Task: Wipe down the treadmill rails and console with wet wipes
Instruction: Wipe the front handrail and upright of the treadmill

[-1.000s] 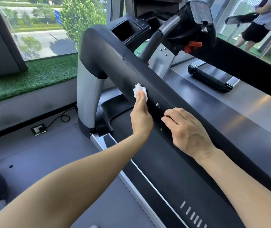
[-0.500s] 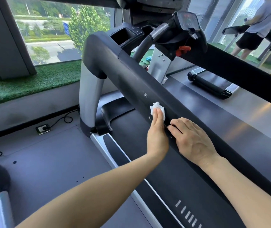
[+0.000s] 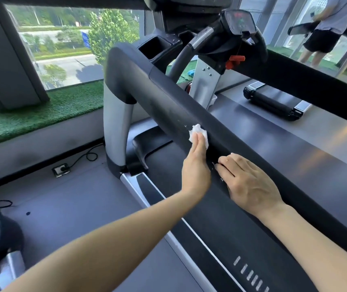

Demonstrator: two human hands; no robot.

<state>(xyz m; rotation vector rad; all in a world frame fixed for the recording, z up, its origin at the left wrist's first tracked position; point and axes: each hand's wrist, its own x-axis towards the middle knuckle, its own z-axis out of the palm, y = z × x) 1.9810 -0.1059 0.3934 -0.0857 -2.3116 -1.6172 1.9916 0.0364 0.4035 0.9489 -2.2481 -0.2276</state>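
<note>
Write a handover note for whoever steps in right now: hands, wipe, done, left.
Left hand: fingers straight, pressing the white wet wipe flat against the side face of the near rail.
Right hand: flat on the same rail just behind the wipe, holding nothing.
Done: cannot tell how much of this rail is clean; the wipe sits about mid-rail.
Left: the rest of this rail toward the upright, the far rail, the console.

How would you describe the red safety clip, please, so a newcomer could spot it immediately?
Start at the treadmill console at the top of the view. Just beneath its display, the red safety clip sits above the silver bracket. It is the only red part among black and silver ones.
</note>
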